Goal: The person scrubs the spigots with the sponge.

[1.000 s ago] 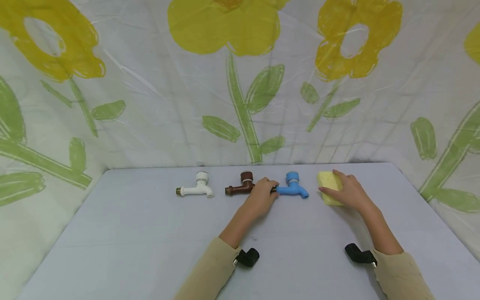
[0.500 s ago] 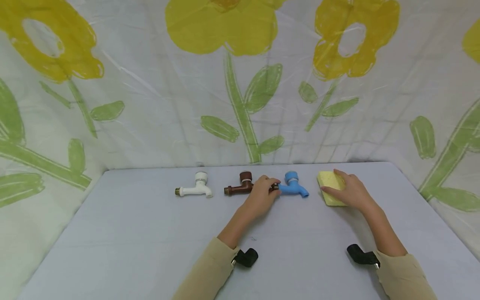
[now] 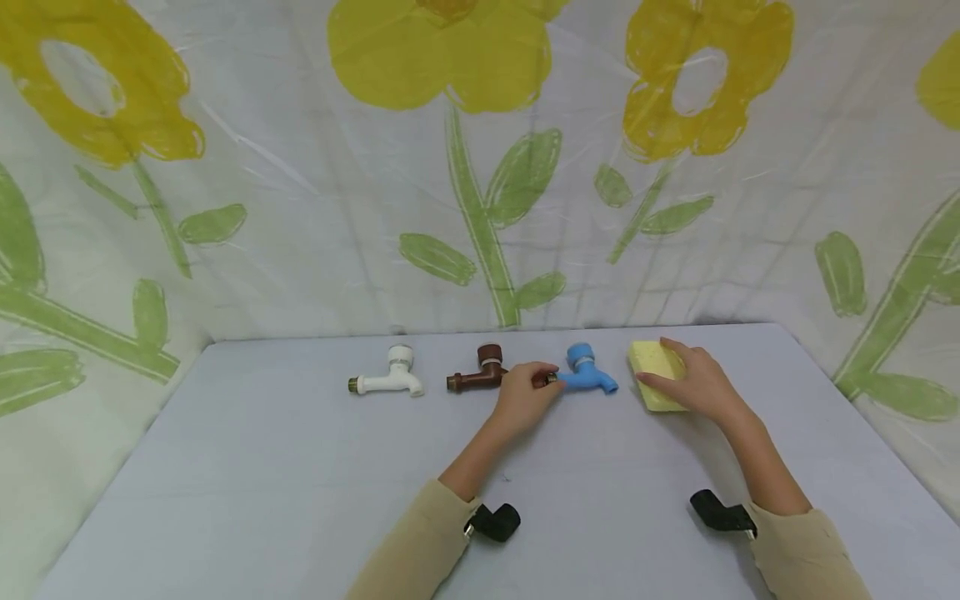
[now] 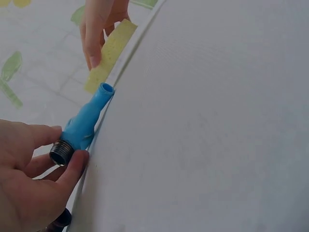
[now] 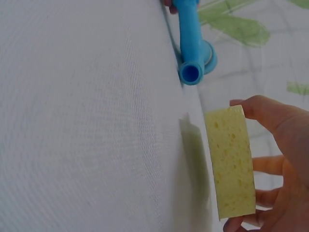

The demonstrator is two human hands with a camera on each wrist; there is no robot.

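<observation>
A blue plastic tap (image 3: 585, 379) lies towards the back of the table, its spout pointing right. My left hand (image 3: 522, 396) pinches its threaded end (image 4: 62, 152) between thumb and fingers, as the left wrist view shows. My right hand (image 3: 701, 383) holds a yellow porous sponge (image 3: 654, 375) by its edges, thumb on one side and fingers on the other. In the right wrist view the sponge casts a shadow (image 5: 195, 159) on the table beside it. A brown tap (image 3: 478, 377) lies just left of my left hand, its spout hidden behind the fingers.
A white tap (image 3: 388, 380) lies further left in the same row. The pale table (image 3: 300, 483) ends at the back against a hanging sheet (image 3: 315, 250) printed with yellow flowers. Both sleeves carry a black wrist mount (image 3: 495, 522).
The sponge has tilted and shifted slightly left in my right hand. My left hand has shifted a little to the right at the blue tap's threaded end. The head view has drifted slightly.
</observation>
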